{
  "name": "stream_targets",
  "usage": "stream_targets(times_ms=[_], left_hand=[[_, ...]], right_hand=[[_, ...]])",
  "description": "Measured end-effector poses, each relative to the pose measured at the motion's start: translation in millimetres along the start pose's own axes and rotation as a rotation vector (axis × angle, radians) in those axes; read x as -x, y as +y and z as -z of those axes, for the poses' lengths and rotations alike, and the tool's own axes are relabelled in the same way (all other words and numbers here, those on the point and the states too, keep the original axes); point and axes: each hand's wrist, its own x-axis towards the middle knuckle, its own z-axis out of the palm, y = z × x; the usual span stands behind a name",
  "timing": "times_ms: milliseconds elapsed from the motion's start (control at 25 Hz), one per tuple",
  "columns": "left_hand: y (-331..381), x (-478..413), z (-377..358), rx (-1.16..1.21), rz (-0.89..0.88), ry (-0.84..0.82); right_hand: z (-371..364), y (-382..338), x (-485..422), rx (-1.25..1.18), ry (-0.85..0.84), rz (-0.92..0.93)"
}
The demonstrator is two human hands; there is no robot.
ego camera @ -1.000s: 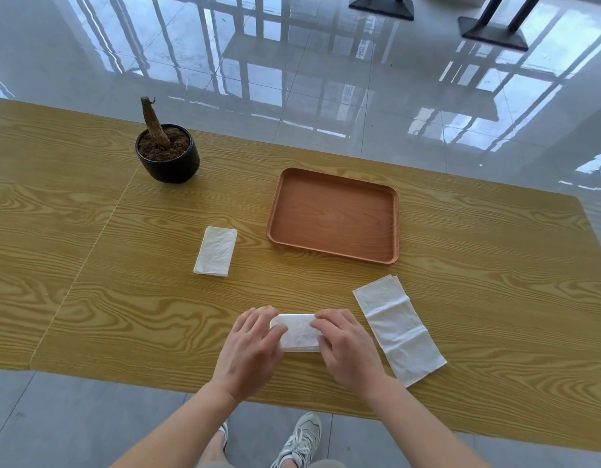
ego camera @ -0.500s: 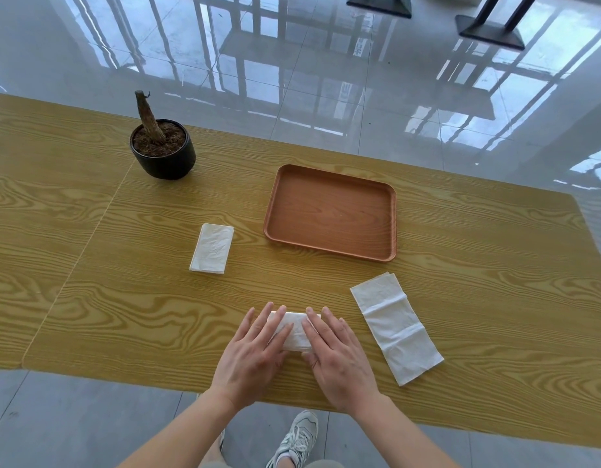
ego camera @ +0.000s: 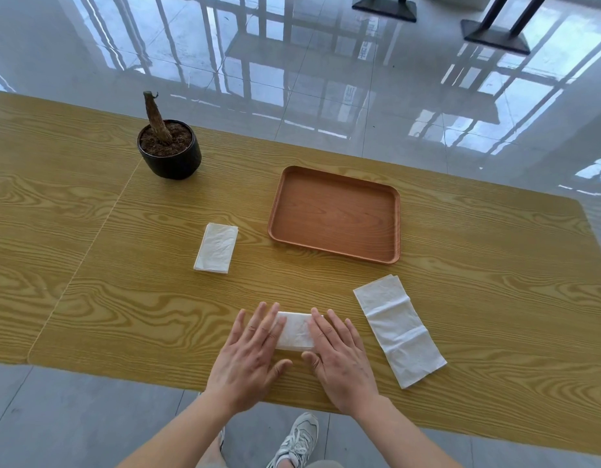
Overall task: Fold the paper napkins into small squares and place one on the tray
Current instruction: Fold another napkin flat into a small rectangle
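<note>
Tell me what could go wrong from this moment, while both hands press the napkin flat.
1. The left hand and right hand are flat and open on the folded napkin; thin paper may spring open once they lift.
2. It lies close to the table's near edge, so a sliding grab could push it off.
3. The long unfolded napkin lies just beside the right hand and could be brushed askew on the way to the empty tray.

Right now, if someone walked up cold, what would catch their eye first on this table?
Probably the left hand and right hand pressing flat on a folded napkin at the near edge. Next, the empty wooden tray at centre, then the black pot with a bare stump far left and the long unfolded napkin on the right.
</note>
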Motion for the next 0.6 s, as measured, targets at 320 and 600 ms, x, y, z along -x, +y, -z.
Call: stream_targets(times_ms=[320,600], left_hand=[[-79,4,12,0.036,0.525,0.097],[-83,2,3,0.009,0.578,0.086]], right_hand=[[27,5,-37,0.008,0.090,-0.039],[44,4,-62,-0.004,-0.056,-0.026]])
